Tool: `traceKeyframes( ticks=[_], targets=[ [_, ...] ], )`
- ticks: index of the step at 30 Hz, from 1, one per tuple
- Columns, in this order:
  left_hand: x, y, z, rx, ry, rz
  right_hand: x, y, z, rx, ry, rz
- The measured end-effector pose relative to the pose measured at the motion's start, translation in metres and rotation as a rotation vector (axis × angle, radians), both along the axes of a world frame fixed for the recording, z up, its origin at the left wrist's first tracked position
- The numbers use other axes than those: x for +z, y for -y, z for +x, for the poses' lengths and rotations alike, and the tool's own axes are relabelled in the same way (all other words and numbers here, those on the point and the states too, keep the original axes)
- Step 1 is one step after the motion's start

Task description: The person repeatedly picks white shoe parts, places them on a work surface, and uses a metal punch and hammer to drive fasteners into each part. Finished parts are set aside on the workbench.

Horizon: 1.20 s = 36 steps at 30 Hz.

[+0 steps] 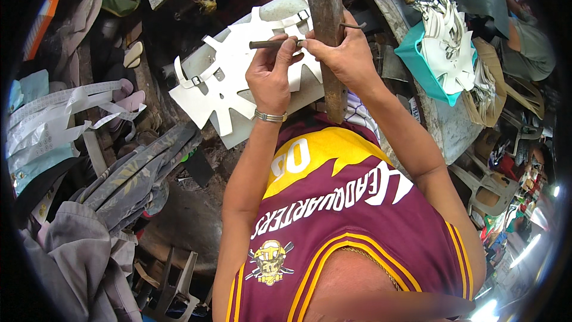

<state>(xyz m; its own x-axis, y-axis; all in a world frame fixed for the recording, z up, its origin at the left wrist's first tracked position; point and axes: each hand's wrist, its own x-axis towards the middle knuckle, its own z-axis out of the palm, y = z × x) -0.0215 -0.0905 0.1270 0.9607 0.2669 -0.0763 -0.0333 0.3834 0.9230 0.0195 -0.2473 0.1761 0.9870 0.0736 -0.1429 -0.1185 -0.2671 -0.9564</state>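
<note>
My left hand (pixel 271 74) grips a short dark metal rod (pixel 268 43), a punch-like tool, held level with its tip against a tall rusty metal bar (pixel 326 30). My right hand (pixel 342 53) clasps that bar from the right, fingers wrapped round it. Under both hands lies a white cut-out piece with straps and small buckles (pixel 223 80) on a grey board (pixel 277 12). A metal bracelet is on my left wrist.
White strap pieces are heaped at the left (pixel 65 107). A teal bag of white cut-outs (pixel 444 53) sits at the right. Grey and patterned cloth (pixel 119 197) lies at the lower left, and a grey plastic stool (pixel 482 188) stands at the right.
</note>
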Motion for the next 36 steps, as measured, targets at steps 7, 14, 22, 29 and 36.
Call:
traceKeyframes(
  ticks=[7,14,22,29,36],
  targets=[
    [-0.006,0.004,-0.011,0.032,0.01,-0.008,-0.006,-0.004,-0.004,0.0,0.007,0.007],
    [-0.007,0.007,-0.018,0.018,0.018,-0.033,-0.012,-0.003,-0.005,0.042,0.024,0.0],
    [-0.006,-0.007,-0.014,-0.021,-0.065,-0.074,-0.003,0.017,-0.009,-0.014,-0.079,0.068],
    [-0.036,-0.053,0.044,-0.122,-0.02,0.25,0.023,0.056,-0.028,-0.01,-0.015,-0.007],
    [-0.057,-0.038,0.06,-0.292,-0.018,0.366,0.038,0.074,-0.044,0.064,0.212,-0.041]
  ],
)
